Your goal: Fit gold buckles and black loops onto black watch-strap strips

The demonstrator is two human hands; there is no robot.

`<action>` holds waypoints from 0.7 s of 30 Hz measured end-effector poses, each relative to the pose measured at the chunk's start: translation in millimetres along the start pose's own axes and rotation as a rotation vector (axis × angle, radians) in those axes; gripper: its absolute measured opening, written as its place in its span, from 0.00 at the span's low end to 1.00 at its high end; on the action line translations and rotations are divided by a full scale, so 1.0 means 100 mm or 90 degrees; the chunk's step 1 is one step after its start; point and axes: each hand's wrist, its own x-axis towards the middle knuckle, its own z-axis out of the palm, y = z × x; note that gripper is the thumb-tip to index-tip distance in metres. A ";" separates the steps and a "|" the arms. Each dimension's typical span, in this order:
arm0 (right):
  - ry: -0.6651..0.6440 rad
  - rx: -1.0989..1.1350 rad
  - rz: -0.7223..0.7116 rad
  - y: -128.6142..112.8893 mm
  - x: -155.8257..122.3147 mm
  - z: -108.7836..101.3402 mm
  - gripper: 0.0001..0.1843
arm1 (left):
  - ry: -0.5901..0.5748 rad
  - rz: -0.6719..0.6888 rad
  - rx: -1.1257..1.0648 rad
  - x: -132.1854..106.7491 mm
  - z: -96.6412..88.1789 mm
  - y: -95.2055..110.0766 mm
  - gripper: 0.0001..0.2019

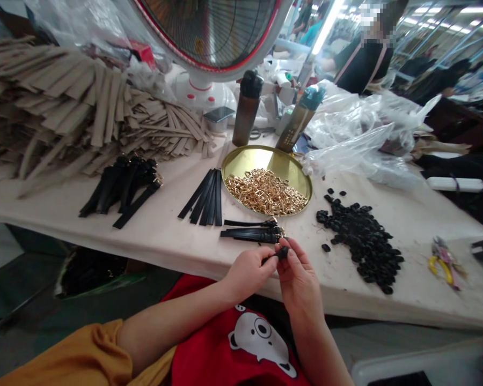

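Across the beige-covered worktop (181, 236), my head view shows two tall brownish bottles (246, 115) behind one round golden metal tray (257, 155). Left hand (253, 271) and right hand (300, 276), fingers closed, pinch one small black piece (282, 253) near its edge, mostly hidden. Overlapping gold-coloured links (268, 190) defeat my count.

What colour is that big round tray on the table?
The round tray is a shiny yellowish gold. It shows best in the head view, the only one here.
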 end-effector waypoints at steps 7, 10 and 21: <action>-0.005 -0.013 0.022 0.04 -0.04 -0.06 0.09 | -0.025 0.013 0.035 -0.04 -0.03 -0.01 0.11; -0.008 -0.098 0.034 0.03 -0.04 -0.11 0.08 | -0.009 0.008 0.009 -0.07 -0.05 0.02 0.13; -0.123 -0.115 0.062 -0.09 -0.14 -0.21 0.12 | -0.195 -0.100 -0.154 -0.06 -0.20 0.06 0.16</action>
